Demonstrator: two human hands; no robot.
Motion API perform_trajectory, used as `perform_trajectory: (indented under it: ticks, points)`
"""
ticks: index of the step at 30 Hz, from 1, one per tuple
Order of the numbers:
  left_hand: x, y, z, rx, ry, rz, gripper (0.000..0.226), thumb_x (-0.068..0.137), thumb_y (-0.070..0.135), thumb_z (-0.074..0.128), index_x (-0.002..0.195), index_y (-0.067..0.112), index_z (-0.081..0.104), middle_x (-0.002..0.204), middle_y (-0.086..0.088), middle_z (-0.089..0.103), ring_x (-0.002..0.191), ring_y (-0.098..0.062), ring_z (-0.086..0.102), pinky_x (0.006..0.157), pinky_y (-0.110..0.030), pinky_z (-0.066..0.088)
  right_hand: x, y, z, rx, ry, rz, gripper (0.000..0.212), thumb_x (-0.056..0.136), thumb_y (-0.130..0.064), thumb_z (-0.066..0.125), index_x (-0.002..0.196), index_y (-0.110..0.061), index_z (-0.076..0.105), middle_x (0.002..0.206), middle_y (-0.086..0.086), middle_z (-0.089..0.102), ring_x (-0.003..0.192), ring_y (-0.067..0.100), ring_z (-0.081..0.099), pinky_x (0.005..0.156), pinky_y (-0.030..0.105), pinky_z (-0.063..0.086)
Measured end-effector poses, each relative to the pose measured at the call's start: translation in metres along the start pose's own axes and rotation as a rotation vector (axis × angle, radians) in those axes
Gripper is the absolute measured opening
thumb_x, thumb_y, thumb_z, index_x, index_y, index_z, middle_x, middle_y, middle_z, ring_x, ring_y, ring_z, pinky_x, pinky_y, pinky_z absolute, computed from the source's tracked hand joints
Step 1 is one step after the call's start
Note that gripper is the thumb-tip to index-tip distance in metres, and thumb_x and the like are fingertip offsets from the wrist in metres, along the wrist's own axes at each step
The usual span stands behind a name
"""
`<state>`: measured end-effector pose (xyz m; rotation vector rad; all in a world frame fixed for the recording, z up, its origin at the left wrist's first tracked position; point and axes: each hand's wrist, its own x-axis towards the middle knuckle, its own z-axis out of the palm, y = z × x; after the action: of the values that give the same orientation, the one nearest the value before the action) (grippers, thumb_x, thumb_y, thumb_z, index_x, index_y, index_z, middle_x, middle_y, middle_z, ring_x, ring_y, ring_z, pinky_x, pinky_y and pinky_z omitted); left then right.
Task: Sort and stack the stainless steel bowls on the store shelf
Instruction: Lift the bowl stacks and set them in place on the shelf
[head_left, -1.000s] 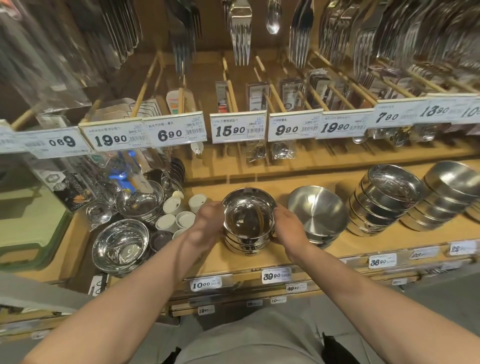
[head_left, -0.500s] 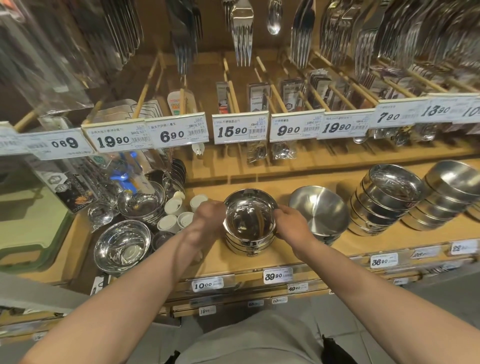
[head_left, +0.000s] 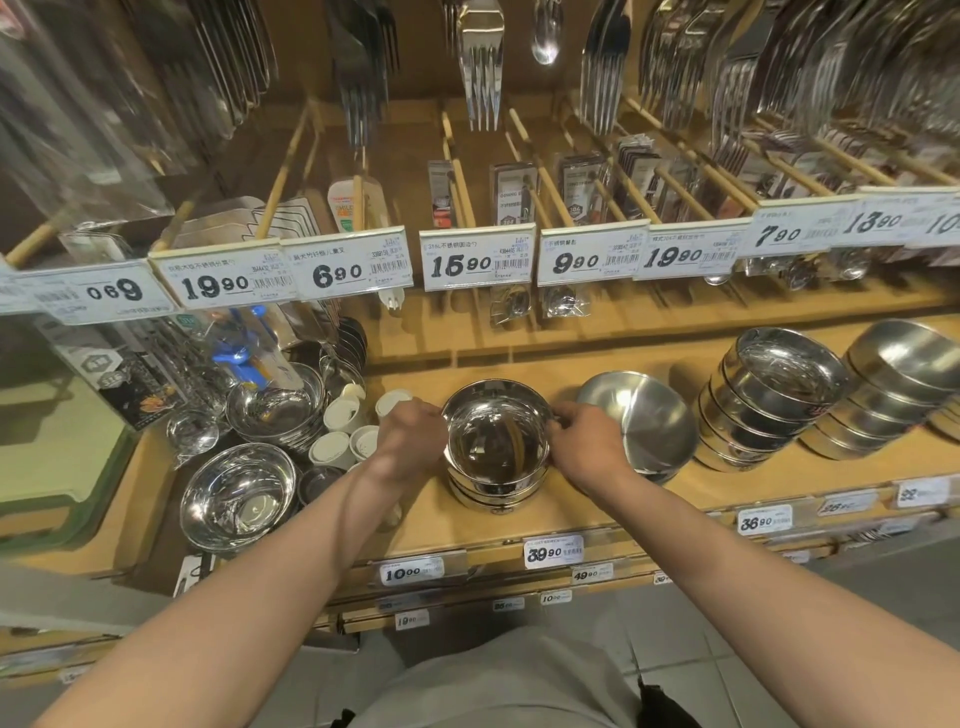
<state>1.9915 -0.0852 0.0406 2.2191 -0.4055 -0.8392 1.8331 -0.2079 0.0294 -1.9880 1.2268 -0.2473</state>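
A short stack of shiny stainless steel bowls (head_left: 496, 447) stands at the middle of the wooden shelf (head_left: 566, 509). My left hand (head_left: 413, 441) grips the left rim of the top bowl, fingers curled over it. On the opposite rim my right hand (head_left: 584, 444) holds the same bowl. To the right lie a matte steel bowl (head_left: 641, 415) tilted on its side, a tall leaning stack of polished bowls (head_left: 769, 395), and a stack of matte bowls (head_left: 893, 384).
Left of my hands are small white cups (head_left: 345, 431), a wide shiny bowl (head_left: 239, 493) and another bowl stack (head_left: 278, 408). Price tags (head_left: 478, 260) line the rail above, with forks and spoons hanging overhead. A green board (head_left: 57, 467) sits far left.
Both hands have stayed on the top bowl's rim; they shifted slightly up and back on the stack. The other bowls have not moved.
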Motion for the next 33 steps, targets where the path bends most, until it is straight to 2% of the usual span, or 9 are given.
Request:
perform_trajectory:
  ticks: [3,6,11,16,24,26,28,31,33]
  points:
    - [-0.002,-0.003,0.001,-0.025,0.005,0.027,0.022,0.091,0.005,0.051,0.098,-0.005,0.07,0.107,-0.025,0.07,0.104,-0.04,0.067,0.089,-0.049,0.059,-0.001,0.0,-0.001,0.003,0.006,-0.012,0.032,0.097,-0.013,0.05,0.116,-0.016,0.076,0.102,0.013,0.076,0.098,0.034,0.07,0.088,0.035,0.055]
    - [-0.002,-0.004,0.003,-0.064,0.008,0.016,0.026,0.095,0.008,0.05,0.108,-0.006,0.068,0.116,-0.026,0.068,0.111,-0.043,0.064,0.095,-0.048,0.055,-0.001,0.001,-0.001,-0.002,0.007,-0.021,0.033,0.097,-0.015,0.049,0.117,-0.017,0.075,0.102,0.013,0.076,0.098,0.033,0.069,0.088,0.034,0.054]
    - [-0.011,-0.003,0.0,-0.209,-0.145,-0.031,0.004,0.084,0.003,0.06,0.085,0.007,0.061,0.093,-0.015,0.06,0.086,-0.03,0.06,0.078,-0.04,0.056,-0.003,0.002,0.004,0.053,-0.001,-0.006,0.036,0.098,-0.014,0.043,0.115,-0.016,0.074,0.098,0.014,0.075,0.097,0.033,0.067,0.078,0.033,0.049]
    - [-0.012,-0.005,-0.001,-0.318,-0.196,-0.06,0.015,0.084,0.006,0.063,0.099,0.006,0.06,0.087,-0.014,0.06,0.08,-0.026,0.059,0.076,-0.041,0.057,-0.009,0.005,0.009,0.11,0.006,-0.006,0.037,0.1,-0.014,0.039,0.12,-0.016,0.07,0.1,0.014,0.074,0.096,0.034,0.068,0.084,0.039,0.055]
    - [-0.017,-0.002,-0.003,-0.196,-0.154,0.013,0.009,0.09,0.006,0.061,0.099,0.005,0.06,0.092,-0.015,0.06,0.083,-0.026,0.059,0.073,-0.046,0.055,-0.01,0.005,0.006,0.296,-0.049,0.075,0.036,0.098,-0.019,0.044,0.121,-0.017,0.071,0.087,0.004,0.068,0.073,0.02,0.061,0.077,0.041,0.057]
    - [-0.02,-0.003,-0.007,-0.134,-0.095,0.057,0.01,0.094,0.009,0.058,0.1,0.002,0.061,0.1,-0.02,0.064,0.089,-0.033,0.062,0.076,-0.045,0.055,-0.016,0.009,-0.003,0.388,-0.034,0.098,0.034,0.098,-0.021,0.047,0.122,-0.019,0.07,0.088,0.001,0.073,0.072,0.015,0.068,0.075,0.033,0.06]
    - [-0.026,0.0,-0.012,-0.195,-0.06,0.092,0.029,0.092,0.013,0.06,0.12,0.005,0.064,0.111,-0.021,0.068,0.1,-0.035,0.067,0.086,-0.044,0.055,-0.022,0.019,-0.022,0.459,0.039,0.102,0.027,0.097,-0.023,0.051,0.117,-0.029,0.068,0.086,-0.008,0.074,0.073,0.004,0.072,0.068,0.022,0.06]
    - [-0.037,0.021,-0.015,-0.125,0.035,0.2,0.037,0.096,0.027,0.054,0.133,0.023,0.06,0.121,-0.011,0.068,0.111,-0.031,0.064,0.092,-0.042,0.052,-0.025,0.043,-0.059,0.574,0.141,0.148,0.027,0.1,-0.018,0.052,0.119,-0.02,0.07,0.098,-0.001,0.074,0.089,0.016,0.073,0.08,0.036,0.063]
    - [-0.039,0.04,-0.008,-0.043,0.057,0.302,0.036,0.098,0.028,0.051,0.132,0.024,0.062,0.12,-0.002,0.068,0.104,-0.023,0.066,0.081,-0.032,0.052,-0.023,0.056,-0.079,0.621,0.195,0.189,0.024,0.101,-0.013,0.05,0.115,-0.017,0.069,0.102,0.007,0.074,0.092,0.023,0.072,0.08,0.038,0.062]
